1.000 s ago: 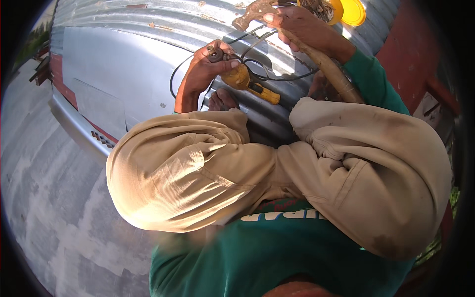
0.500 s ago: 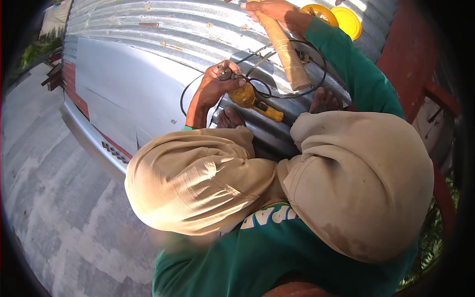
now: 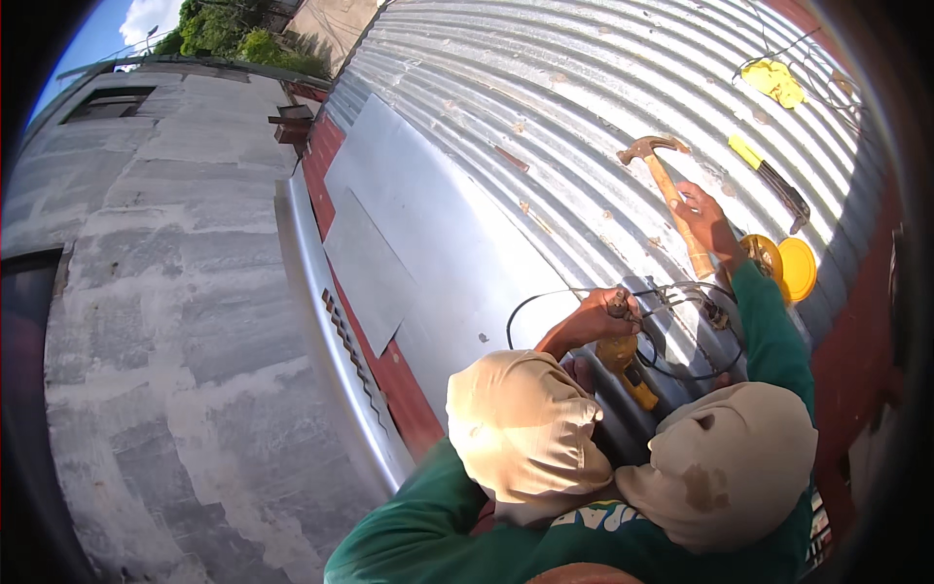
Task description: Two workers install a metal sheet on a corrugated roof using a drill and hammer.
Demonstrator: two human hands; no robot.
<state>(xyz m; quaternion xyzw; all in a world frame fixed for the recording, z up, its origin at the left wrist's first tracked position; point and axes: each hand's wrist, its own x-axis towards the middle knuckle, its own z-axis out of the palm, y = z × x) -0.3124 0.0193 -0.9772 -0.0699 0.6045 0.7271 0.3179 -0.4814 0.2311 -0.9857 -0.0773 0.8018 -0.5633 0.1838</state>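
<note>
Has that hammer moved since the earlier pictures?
Yes. Judged against the round yellow lid, the hammer has shifted forward, away from the person: it now reaches well beyond the lid.

Wooden hammer handle [image 3: 663, 179], rusty metal head [image 3: 644, 147], shiny corrugated metal sheeting [image 3: 530, 102]

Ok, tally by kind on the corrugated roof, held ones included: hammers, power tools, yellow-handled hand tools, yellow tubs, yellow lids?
Hammer: 1, in the right hand
Power tool: 1, in the left hand
Yellow-handled hand tool: 1
Yellow tub: 1
Yellow lid: 1
Total: 5
</note>
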